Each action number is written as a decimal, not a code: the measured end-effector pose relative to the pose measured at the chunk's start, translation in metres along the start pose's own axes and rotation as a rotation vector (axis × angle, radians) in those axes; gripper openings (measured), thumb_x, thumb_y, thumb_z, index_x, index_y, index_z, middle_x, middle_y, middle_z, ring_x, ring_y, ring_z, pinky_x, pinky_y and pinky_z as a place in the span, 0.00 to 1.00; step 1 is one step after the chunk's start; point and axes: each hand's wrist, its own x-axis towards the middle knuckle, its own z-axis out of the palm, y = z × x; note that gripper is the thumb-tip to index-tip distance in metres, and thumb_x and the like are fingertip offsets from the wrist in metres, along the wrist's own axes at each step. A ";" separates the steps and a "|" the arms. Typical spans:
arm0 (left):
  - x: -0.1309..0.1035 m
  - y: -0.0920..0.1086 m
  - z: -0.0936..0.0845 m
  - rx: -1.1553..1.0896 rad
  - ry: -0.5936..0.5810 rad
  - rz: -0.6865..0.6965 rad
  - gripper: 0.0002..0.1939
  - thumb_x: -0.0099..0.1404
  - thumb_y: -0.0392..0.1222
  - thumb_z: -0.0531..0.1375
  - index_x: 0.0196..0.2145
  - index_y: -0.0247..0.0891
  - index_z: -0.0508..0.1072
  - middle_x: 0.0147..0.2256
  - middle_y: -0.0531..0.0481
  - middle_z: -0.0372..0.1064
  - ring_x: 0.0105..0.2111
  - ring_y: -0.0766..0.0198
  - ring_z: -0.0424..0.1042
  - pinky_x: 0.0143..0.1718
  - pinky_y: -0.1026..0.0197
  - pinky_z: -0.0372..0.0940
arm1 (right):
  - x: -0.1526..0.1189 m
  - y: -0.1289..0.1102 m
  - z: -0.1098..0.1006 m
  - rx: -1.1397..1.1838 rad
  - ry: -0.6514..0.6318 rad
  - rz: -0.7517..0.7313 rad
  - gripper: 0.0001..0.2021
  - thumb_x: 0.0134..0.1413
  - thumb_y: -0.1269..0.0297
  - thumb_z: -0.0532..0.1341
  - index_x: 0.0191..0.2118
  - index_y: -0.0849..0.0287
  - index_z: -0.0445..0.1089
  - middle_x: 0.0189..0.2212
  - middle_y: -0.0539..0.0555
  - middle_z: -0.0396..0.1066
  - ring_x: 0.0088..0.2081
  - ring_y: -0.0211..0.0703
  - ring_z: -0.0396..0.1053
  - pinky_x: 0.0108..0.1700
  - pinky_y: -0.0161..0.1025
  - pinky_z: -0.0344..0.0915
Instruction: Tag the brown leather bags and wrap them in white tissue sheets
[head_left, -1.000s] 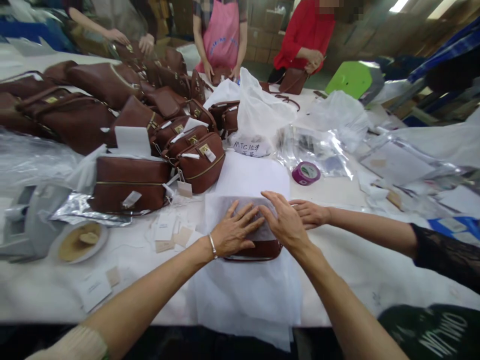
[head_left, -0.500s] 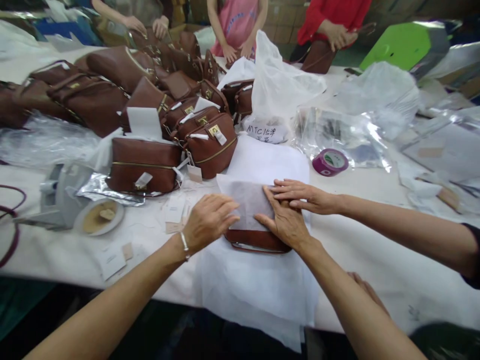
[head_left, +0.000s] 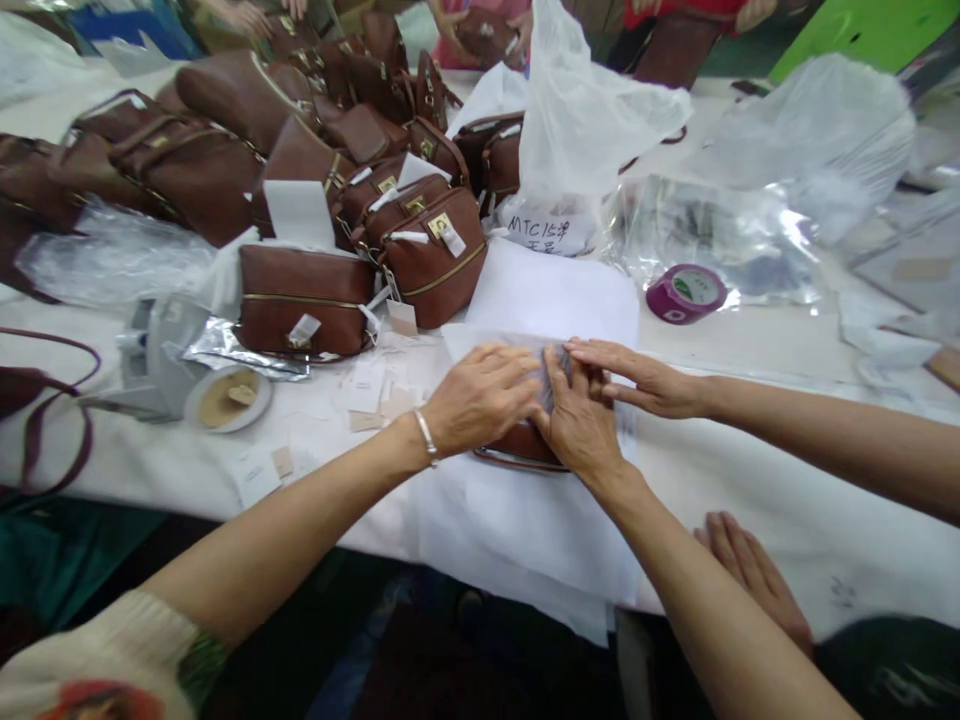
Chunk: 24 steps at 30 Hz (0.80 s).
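A brown leather bag lies on white tissue paper in front of me, with a thin white sheet over its far part. My left hand, a bracelet at its wrist, rests over the left part of that sheet with fingers outstretched. Pressed flat on the sheet and bag, my right hand has its fingers spread. A co-worker's hand reaches in from the right and touches the sheet beside my right fingers. Much of the bag is hidden under the hands.
Many brown bags are piled at the back left. A purple tape roll stands right of the paper, near a white plastic bag. At left are a small dish and paper tags. Another hand rests at the front right.
My left hand has come down and right onto the sheet, close to my right hand. My right hand stays on the bag. The camera view has tipped downward.
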 end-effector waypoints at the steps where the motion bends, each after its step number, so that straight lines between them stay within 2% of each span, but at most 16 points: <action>1: 0.017 0.010 0.004 -0.014 -0.015 0.027 0.19 0.71 0.47 0.53 0.54 0.34 0.69 0.58 0.42 0.64 0.61 0.55 0.58 0.62 0.52 0.51 | 0.005 0.006 -0.006 0.035 -0.024 -0.034 0.32 0.67 0.52 0.33 0.62 0.67 0.59 0.66 0.63 0.49 0.65 0.53 0.52 0.59 0.52 0.53; 3: 0.039 0.022 0.019 -0.044 -0.071 0.075 0.24 0.70 0.48 0.54 0.59 0.34 0.63 0.62 0.41 0.58 0.64 0.54 0.54 0.63 0.50 0.49 | 0.005 0.011 -0.014 0.069 -0.057 -0.062 0.30 0.67 0.60 0.30 0.62 0.64 0.58 0.64 0.59 0.55 0.62 0.46 0.57 0.58 0.46 0.58; 5: 0.042 0.020 0.036 -0.088 -0.124 0.134 0.26 0.71 0.50 0.53 0.62 0.38 0.59 0.65 0.43 0.52 0.65 0.53 0.50 0.64 0.47 0.46 | -0.016 0.000 -0.016 0.042 -0.029 -0.013 0.25 0.68 0.61 0.40 0.65 0.61 0.53 0.65 0.59 0.54 0.65 0.50 0.53 0.62 0.52 0.58; 7: 0.031 0.010 0.049 -0.129 -0.138 0.182 0.26 0.71 0.50 0.51 0.64 0.41 0.57 0.66 0.44 0.50 0.66 0.53 0.48 0.66 0.44 0.41 | -0.057 -0.024 -0.013 0.014 0.004 0.032 0.27 0.66 0.60 0.48 0.67 0.63 0.50 0.67 0.63 0.48 0.67 0.58 0.47 0.63 0.62 0.55; 8: 0.023 0.004 0.054 -0.146 -0.133 0.197 0.26 0.71 0.50 0.51 0.64 0.41 0.56 0.66 0.44 0.50 0.67 0.54 0.47 0.66 0.44 0.39 | -0.081 -0.038 -0.011 0.031 0.004 0.029 0.26 0.65 0.60 0.50 0.66 0.60 0.51 0.66 0.62 0.49 0.67 0.58 0.48 0.63 0.62 0.55; 10: 0.008 -0.005 0.058 -0.178 -0.119 0.212 0.27 0.70 0.49 0.55 0.63 0.40 0.58 0.66 0.42 0.51 0.67 0.54 0.45 0.66 0.43 0.37 | -0.119 -0.061 -0.010 0.091 -0.053 -0.016 0.29 0.62 0.57 0.56 0.66 0.53 0.52 0.63 0.59 0.58 0.64 0.57 0.55 0.61 0.61 0.59; 11: 0.002 -0.008 0.058 -0.198 -0.116 0.221 0.26 0.69 0.47 0.56 0.62 0.41 0.59 0.65 0.42 0.52 0.67 0.54 0.45 0.66 0.42 0.37 | -0.128 -0.067 -0.011 0.108 -0.078 -0.037 0.29 0.59 0.54 0.58 0.65 0.50 0.54 0.59 0.57 0.64 0.61 0.56 0.59 0.59 0.59 0.62; 13: -0.008 -0.010 0.056 -0.243 -0.126 0.248 0.25 0.68 0.43 0.57 0.61 0.40 0.61 0.65 0.41 0.53 0.66 0.56 0.48 0.67 0.42 0.39 | -0.119 -0.063 -0.016 0.114 -0.139 -0.113 0.25 0.59 0.49 0.57 0.61 0.44 0.61 0.53 0.52 0.70 0.57 0.52 0.65 0.55 0.54 0.67; 14: -0.012 -0.010 0.055 -0.269 -0.131 0.257 0.22 0.69 0.41 0.56 0.60 0.41 0.63 0.64 0.42 0.55 0.65 0.57 0.51 0.67 0.43 0.40 | -0.102 -0.053 -0.020 0.103 -0.155 -0.144 0.21 0.62 0.50 0.52 0.58 0.43 0.65 0.53 0.51 0.71 0.56 0.50 0.66 0.53 0.52 0.66; 15: -0.017 -0.010 0.054 -0.298 -0.135 0.264 0.20 0.70 0.40 0.54 0.58 0.41 0.65 0.63 0.42 0.57 0.65 0.58 0.53 0.67 0.45 0.42 | -0.080 -0.040 -0.024 0.100 -0.229 -0.231 0.20 0.65 0.54 0.45 0.55 0.45 0.69 0.55 0.50 0.69 0.57 0.46 0.65 0.53 0.49 0.64; 16: -0.021 -0.009 0.054 -0.332 -0.135 0.271 0.18 0.71 0.38 0.52 0.56 0.40 0.67 0.62 0.42 0.60 0.64 0.60 0.55 0.66 0.47 0.45 | -0.057 -0.026 -0.028 0.100 -0.238 -0.244 0.26 0.67 0.59 0.38 0.52 0.49 0.71 0.58 0.51 0.67 0.60 0.42 0.62 0.55 0.48 0.59; 17: -0.025 -0.008 0.053 -0.372 -0.132 0.275 0.17 0.71 0.36 0.49 0.54 0.40 0.70 0.60 0.43 0.62 0.62 0.60 0.57 0.66 0.49 0.47 | -0.036 -0.013 -0.032 0.097 -0.227 -0.227 0.28 0.67 0.62 0.35 0.52 0.53 0.71 0.59 0.53 0.66 0.62 0.42 0.58 0.58 0.50 0.56; 19: -0.031 -0.007 0.049 -0.463 -0.130 0.265 0.17 0.71 0.34 0.48 0.49 0.40 0.73 0.56 0.44 0.67 0.60 0.60 0.61 0.64 0.52 0.52 | -0.015 0.002 -0.037 0.109 -0.251 -0.211 0.29 0.68 0.63 0.34 0.51 0.56 0.71 0.56 0.55 0.68 0.61 0.40 0.60 0.59 0.49 0.55; 20: -0.032 -0.007 0.047 -0.516 -0.130 0.251 0.16 0.71 0.35 0.49 0.47 0.40 0.75 0.54 0.44 0.69 0.58 0.60 0.62 0.63 0.54 0.53 | -0.016 0.000 -0.037 0.099 -0.254 -0.182 0.29 0.68 0.64 0.33 0.52 0.57 0.71 0.56 0.55 0.68 0.59 0.40 0.62 0.57 0.48 0.57; 22: -0.030 -0.008 0.038 -0.646 -0.134 0.208 0.15 0.72 0.41 0.49 0.43 0.39 0.76 0.50 0.44 0.73 0.55 0.60 0.66 0.60 0.57 0.56 | -0.040 -0.016 -0.033 0.069 -0.254 -0.144 0.29 0.69 0.63 0.33 0.52 0.56 0.71 0.53 0.54 0.71 0.52 0.39 0.69 0.50 0.45 0.63; 24: -0.026 -0.013 0.025 -0.797 -0.163 0.170 0.20 0.73 0.49 0.46 0.42 0.39 0.76 0.45 0.45 0.75 0.49 0.60 0.70 0.57 0.58 0.59 | -0.069 -0.034 -0.025 0.044 -0.263 -0.136 0.22 0.69 0.60 0.41 0.50 0.48 0.73 0.43 0.52 0.77 0.41 0.39 0.75 0.41 0.40 0.68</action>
